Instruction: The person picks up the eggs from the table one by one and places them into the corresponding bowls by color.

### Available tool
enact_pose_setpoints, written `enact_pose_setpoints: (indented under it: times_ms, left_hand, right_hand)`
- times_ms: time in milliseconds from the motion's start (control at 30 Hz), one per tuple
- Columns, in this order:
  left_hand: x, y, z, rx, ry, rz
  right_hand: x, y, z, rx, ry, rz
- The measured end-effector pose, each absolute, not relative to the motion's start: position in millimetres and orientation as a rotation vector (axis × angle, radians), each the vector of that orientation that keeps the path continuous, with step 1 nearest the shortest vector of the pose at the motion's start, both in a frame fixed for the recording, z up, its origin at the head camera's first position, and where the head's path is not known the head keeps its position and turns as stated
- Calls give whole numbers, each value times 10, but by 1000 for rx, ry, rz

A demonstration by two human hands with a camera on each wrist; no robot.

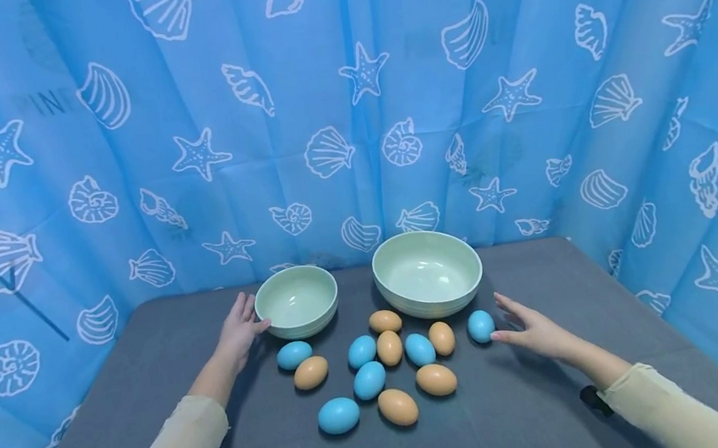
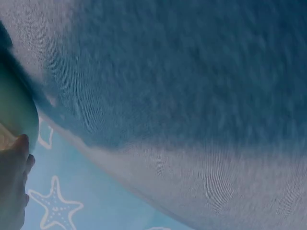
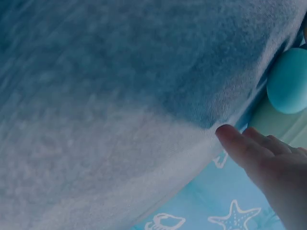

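Note:
My left hand (image 1: 238, 336) is at the left side of the small pale green bowl (image 1: 300, 328). Its fingers reach along the rim and the thumb lies against the bowl's front left side. In the left wrist view, fingertips (image 2: 21, 143) show right at the bowl (image 2: 17, 108). My right hand (image 1: 533, 329) is spread just right of a blue egg (image 1: 481, 326), thumb tip close to the egg and fingers extended behind it. In the right wrist view, the fingers (image 3: 244, 146) are straight below the blue egg (image 3: 290, 81), with nothing held.
A larger pale green bowl (image 1: 432, 308) stands at the back. In front of the bowls lie several blue eggs (image 1: 338, 415) and brown eggs (image 1: 398, 407) on the dark grey tabletop (image 1: 491, 424). A blue curtain (image 1: 330, 205) with shell prints hangs behind the table.

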State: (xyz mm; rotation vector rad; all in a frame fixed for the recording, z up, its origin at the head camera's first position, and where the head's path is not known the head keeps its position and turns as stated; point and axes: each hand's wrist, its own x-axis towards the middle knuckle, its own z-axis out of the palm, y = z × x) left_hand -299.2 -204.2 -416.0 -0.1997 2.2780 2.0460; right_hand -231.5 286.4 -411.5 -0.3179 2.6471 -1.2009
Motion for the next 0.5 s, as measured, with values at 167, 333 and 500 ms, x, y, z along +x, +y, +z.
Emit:
enact_pose_setpoints:
  times_ms: [167, 333, 500]
  left_hand:
    - [-2987, -2037, -4157, -218, 2204, 2103]
    - [-2993, -2025, -4157, -235, 2178, 2099]
    - [-3016, -2031, -4147, -227, 2174, 2089]
  right_hand:
    - [-2346, 2805, -4156, -324, 2656, -1188]
    - [-2372, 2777, -4191, -350, 2691, -1178]
    - [-2423, 2776, -4209, -320, 2680, -1200]
